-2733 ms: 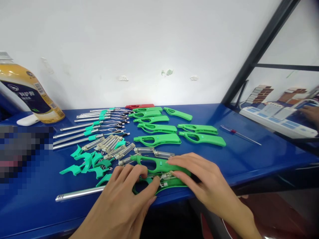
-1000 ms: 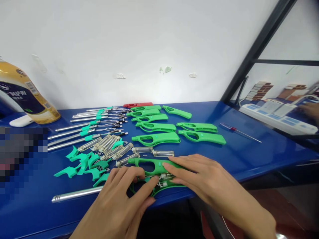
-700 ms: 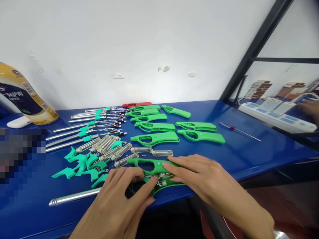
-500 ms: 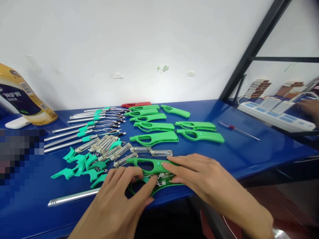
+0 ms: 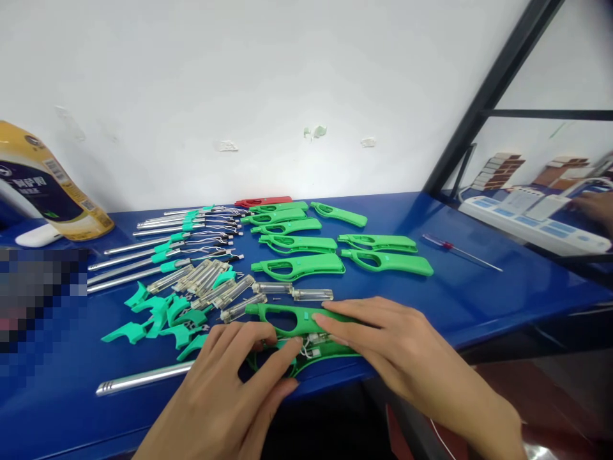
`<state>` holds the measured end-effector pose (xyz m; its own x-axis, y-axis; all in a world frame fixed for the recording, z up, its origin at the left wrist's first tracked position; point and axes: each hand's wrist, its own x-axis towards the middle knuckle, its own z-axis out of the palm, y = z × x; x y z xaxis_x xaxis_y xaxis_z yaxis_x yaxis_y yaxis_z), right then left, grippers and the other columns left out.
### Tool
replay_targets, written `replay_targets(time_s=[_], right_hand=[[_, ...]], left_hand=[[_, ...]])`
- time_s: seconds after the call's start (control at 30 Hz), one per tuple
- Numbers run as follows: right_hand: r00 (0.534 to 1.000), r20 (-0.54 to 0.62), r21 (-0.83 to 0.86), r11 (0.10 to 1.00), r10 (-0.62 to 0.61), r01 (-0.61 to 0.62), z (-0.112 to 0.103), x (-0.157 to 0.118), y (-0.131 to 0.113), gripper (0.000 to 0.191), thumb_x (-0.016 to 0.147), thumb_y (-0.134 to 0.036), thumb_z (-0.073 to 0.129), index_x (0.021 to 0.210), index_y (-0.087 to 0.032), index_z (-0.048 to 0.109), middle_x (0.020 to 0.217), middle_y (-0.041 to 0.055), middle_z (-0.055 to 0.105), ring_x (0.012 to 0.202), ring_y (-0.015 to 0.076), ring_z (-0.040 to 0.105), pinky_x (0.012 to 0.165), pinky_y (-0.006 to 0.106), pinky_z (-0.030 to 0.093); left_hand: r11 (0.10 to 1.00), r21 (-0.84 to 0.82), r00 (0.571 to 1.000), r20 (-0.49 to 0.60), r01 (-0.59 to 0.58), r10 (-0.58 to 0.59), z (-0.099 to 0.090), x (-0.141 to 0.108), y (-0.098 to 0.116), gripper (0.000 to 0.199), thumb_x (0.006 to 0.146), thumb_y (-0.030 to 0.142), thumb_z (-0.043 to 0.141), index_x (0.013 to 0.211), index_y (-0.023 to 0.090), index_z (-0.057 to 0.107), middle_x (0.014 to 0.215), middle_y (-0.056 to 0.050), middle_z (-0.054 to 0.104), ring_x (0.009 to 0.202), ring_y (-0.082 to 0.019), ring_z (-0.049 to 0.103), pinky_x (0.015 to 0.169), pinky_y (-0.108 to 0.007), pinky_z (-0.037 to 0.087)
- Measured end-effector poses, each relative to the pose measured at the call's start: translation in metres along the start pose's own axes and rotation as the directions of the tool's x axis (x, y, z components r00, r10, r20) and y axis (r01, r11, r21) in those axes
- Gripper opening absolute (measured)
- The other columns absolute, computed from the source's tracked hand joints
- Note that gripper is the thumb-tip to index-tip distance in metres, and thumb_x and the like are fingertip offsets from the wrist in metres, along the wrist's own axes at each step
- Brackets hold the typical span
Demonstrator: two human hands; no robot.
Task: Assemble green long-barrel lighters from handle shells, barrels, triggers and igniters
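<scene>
At the table's front edge, my left hand (image 5: 234,377) is closed on a green lighter shell half (image 5: 330,350) with white wires and small parts inside. A metal tube (image 5: 143,378) sticks out to the left from under that hand. My right hand (image 5: 397,345) grips the right end of a second green shell half (image 5: 297,319), which lies just behind the first, and its fingers also reach the open one. Clear fuel cartridges (image 5: 312,294) and teal triggers (image 5: 129,332) lie behind and to the left. What the fingertips cover is hidden.
Several green shells (image 5: 306,266) and a red one (image 5: 263,201) lie farther back. Metal tubes with wires (image 5: 138,248) are at left, near a yellow bottle (image 5: 71,204). A screwdriver (image 5: 447,245) lies right. Behind a black frame (image 5: 493,89) are a power strip (image 5: 536,223) and another person's hand (image 5: 594,207).
The view has shifted slightly. The fingers of my right hand have moved a little over the shell halves; both hands stay in about the same place.
</scene>
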<state>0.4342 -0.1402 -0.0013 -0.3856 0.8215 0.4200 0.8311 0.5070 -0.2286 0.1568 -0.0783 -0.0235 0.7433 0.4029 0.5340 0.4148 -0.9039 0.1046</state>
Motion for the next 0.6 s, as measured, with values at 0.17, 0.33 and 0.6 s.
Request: replay_targets(time_s=[0.17, 0.33, 0.6], right_hand=[[0.998, -0.062, 0.024, 1.0, 0.021, -0.02, 0.004, -0.001, 0.0, 0.034, 0.114, -0.022, 0.05, 0.139, -0.028, 0.074, 0.138, 0.0025, 0.079, 0.12, 0.0249, 0.079, 0.098, 0.044, 0.066], [0.988, -0.157, 0.091, 0.996, 0.0, 0.015, 0.003, -0.002, 0.001, 0.035, 0.112, -0.014, 0.053, 0.141, -0.025, 0.069, 0.138, -0.0001, 0.079, 0.126, 0.0152, 0.075, 0.109, 0.028, 0.059], [0.973, -0.23, 0.081, 0.996, -0.008, 0.027, -0.006, -0.004, 0.001, 0.028, 0.112, -0.016, 0.056, 0.135, -0.024, 0.071, 0.134, -0.0016, 0.08, 0.128, 0.0103, 0.071, 0.116, 0.018, 0.05]], left_hand=[[0.998, -0.058, 0.998, -0.054, 0.03, -0.033, 0.0, -0.002, 0.004, 0.03, 0.107, 0.011, 0.06, 0.135, 0.021, 0.063, 0.123, -0.007, 0.062, 0.11, -0.02, 0.06, 0.098, -0.035, 0.049], [0.996, -0.076, 0.997, -0.062, 0.038, -0.043, -0.002, -0.002, 0.006, 0.032, 0.107, 0.01, 0.06, 0.137, 0.021, 0.064, 0.125, -0.008, 0.06, 0.112, -0.02, 0.061, 0.1, -0.037, 0.05], [0.99, -0.076, 0.961, -0.24, 0.12, -0.135, -0.02, -0.005, 0.016, 0.032, 0.103, 0.0, 0.053, 0.124, 0.021, 0.066, 0.126, -0.005, 0.057, 0.113, -0.018, 0.059, 0.1, -0.036, 0.048]])
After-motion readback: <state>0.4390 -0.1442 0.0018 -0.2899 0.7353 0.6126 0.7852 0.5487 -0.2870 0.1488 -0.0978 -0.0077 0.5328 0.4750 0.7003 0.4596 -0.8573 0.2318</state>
